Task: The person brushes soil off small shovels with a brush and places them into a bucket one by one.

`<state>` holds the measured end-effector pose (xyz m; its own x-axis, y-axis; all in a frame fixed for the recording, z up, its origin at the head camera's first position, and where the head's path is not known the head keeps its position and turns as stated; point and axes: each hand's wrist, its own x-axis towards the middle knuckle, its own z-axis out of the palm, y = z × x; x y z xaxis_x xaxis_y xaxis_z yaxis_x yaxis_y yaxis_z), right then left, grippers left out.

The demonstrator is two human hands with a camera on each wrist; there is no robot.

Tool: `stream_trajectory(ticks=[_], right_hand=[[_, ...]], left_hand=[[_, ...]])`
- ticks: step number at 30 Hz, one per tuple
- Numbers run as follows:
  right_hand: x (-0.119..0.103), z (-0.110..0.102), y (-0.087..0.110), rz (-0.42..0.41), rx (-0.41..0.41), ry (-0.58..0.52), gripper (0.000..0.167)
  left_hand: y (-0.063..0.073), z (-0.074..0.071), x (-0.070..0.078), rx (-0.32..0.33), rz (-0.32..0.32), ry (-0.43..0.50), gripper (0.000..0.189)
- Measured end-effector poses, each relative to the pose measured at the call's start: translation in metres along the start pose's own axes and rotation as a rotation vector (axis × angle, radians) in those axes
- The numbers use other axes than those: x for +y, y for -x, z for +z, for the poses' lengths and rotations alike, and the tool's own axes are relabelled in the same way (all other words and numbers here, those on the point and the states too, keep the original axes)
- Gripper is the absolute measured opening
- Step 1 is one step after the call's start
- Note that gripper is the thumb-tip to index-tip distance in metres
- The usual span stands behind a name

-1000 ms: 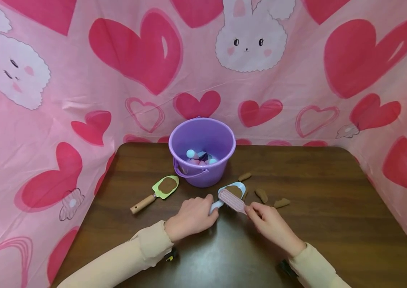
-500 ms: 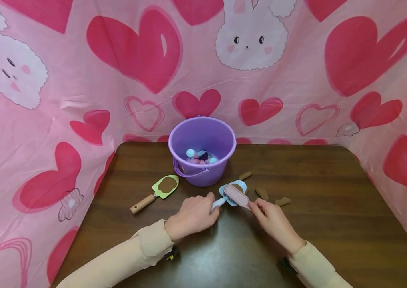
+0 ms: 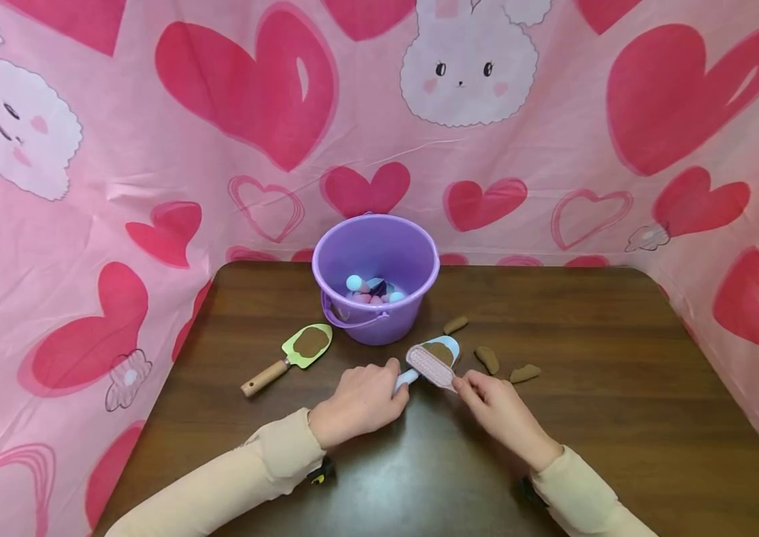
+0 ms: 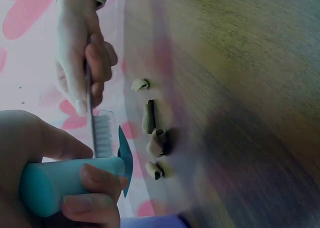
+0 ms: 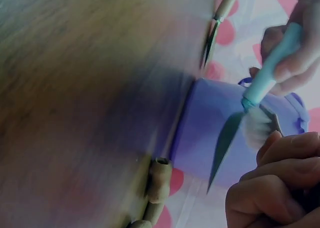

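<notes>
My left hand (image 3: 360, 401) grips the handle of a light-blue hand trowel (image 3: 450, 343), fingers wrapped round it in the left wrist view. A brown patch (image 3: 437, 352) covers part of its blade, which is held above the table. Between the thumb and fingers of my right hand (image 3: 507, 419) is the handle of a pale pink brush (image 3: 429, 368). Its bristles (image 4: 104, 136) face the blade near the trowel's neck. The brush back hides the near part of the blade in the head view. Edge-on, the blade (image 5: 227, 140) shows in the right wrist view.
Behind the trowel stands a purple bucket (image 3: 379, 325) with several small pale and pink things inside. A green trowel (image 3: 295, 356) with a wooden handle and a brown patch lies to the left. Several brown curled pieces (image 3: 486, 359) lie on the wooden table (image 3: 594, 321), right of the trowel.
The brush has swept right across the trowel's blade, then back left towards its neck. My left hand keeps its hold on the trowel, almost still.
</notes>
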<state>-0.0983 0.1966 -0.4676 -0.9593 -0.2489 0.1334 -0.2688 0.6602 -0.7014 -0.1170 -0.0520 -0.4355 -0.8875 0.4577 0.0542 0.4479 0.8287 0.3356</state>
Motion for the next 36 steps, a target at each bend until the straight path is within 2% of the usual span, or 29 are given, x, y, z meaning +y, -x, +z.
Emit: stream_trajectory(ticks=[3,8,14,17,23,26,31,36], right_hand=[[-0.002,0.002,0.000,0.018,0.003,0.025,0.034],[0.001,0.000,-0.001,0.062,0.052,0.069,0.031],[0.007,-0.003,-0.003,0.099,0.108,0.083,0.031],[0.005,-0.002,-0.002,0.075,0.106,0.086,0.030],[-0.004,0.001,-0.001,-0.013,0.019,0.068,0.032],[-0.006,0.001,-0.002,0.019,0.014,0.084,0.033],[-0.004,-0.003,-0.003,0.092,0.056,0.092,0.033],[0.002,-0.005,-0.003,0.111,0.106,0.098,0.035]], left_hand=[[0.000,0.001,0.000,0.011,0.004,0.002,0.027],[0.002,0.001,0.000,0.024,0.010,-0.008,0.028],[0.003,-0.002,-0.001,0.000,0.001,-0.003,0.028],[0.003,-0.003,-0.002,-0.001,-0.001,-0.013,0.028],[0.002,-0.003,-0.003,0.000,0.008,-0.024,0.027],[0.002,-0.005,-0.002,0.004,0.012,-0.021,0.027],[0.003,-0.006,-0.001,0.013,0.018,-0.024,0.028],[0.004,-0.006,-0.001,0.028,0.020,-0.033,0.029]])
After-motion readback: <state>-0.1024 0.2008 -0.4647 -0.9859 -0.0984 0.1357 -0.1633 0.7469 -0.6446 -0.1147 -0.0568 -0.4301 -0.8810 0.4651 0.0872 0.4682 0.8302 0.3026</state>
